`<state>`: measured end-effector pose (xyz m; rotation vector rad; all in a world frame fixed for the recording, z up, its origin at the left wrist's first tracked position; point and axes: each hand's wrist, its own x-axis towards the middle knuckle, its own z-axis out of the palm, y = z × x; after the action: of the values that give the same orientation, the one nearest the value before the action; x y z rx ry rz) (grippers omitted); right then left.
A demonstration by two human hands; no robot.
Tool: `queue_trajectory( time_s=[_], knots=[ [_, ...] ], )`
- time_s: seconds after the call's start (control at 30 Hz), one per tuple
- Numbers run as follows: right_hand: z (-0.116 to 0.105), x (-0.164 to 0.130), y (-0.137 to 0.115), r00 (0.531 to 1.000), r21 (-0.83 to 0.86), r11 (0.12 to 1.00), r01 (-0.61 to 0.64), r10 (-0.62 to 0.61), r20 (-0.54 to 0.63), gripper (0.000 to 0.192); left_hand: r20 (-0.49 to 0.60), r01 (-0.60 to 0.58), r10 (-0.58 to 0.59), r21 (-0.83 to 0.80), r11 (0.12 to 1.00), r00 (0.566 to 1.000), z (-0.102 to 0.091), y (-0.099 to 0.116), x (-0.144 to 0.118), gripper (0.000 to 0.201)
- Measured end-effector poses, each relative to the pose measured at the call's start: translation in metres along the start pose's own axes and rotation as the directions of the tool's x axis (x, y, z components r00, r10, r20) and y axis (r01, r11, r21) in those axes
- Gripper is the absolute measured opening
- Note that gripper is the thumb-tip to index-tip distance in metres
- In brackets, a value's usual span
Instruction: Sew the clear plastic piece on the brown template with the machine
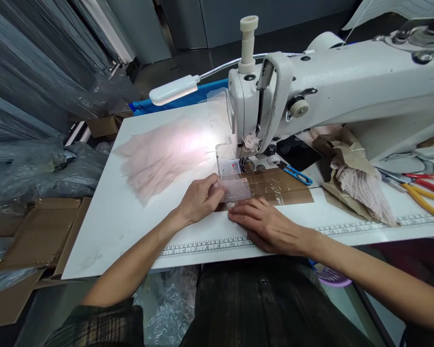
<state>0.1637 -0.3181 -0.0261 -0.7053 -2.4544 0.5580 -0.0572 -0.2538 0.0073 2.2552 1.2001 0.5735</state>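
My left hand (202, 197) pinches the left edge of a small piece of sheer pale fabric (235, 189) between thumb and fingers. The fabric lies just in front of the needle area of a white sewing machine (244, 106), over brown tape (282, 185) on the table. On the near side, my right hand (269, 224) rests palm down, its fingers lying together beside the fabric's front edge. Whether those fingertips press on the fabric is hard to make out. To the left lies a spread of sheer pink fabric pieces (162, 156).
Blue thread snips (294, 172) lie right of the needle. Further right are a brown paper bundle of pale lacy trim (361, 180) and scissors with yellow handles (425, 200). A lit lamp (174, 90) hangs above the white table (104, 231). Cardboard boxes (39, 236) stand at left.
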Motion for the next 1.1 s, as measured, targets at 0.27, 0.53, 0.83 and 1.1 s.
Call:
queue_trajectory(
  time_s=[0.27, 0.53, 0.83, 1.1],
  knots=[
    [-0.021, -0.017, 0.010, 0.997, 0.281, 0.957, -0.078, 0.070, 0.037, 0.024, 0.133, -0.710, 0.700, 0.211, 0.672, 0.702, 0.013, 0.000, -0.015, 0.023],
    [-0.037, -0.005, 0.036, 0.962, 0.206, 0.959, -0.196, 0.229, -0.149, 0.025, 0.144, -0.687, 0.678, 0.271, 0.674, 0.721, 0.023, 0.002, -0.018, 0.014],
    [-0.024, 0.009, 0.052, 0.965, -0.069, 0.971, -0.228, 0.216, -0.149, 0.041, -0.052, -0.574, 0.588, 0.163, 0.802, 0.807, 0.019, -0.009, -0.014, 0.016],
    [-0.009, 0.007, 0.045, 0.991, -0.172, 0.976, -0.130, 0.127, -0.031, 0.041, 0.250, -0.286, 0.234, 0.197, 0.938, 0.940, 0.008, 0.010, -0.014, 0.017]
  ],
)
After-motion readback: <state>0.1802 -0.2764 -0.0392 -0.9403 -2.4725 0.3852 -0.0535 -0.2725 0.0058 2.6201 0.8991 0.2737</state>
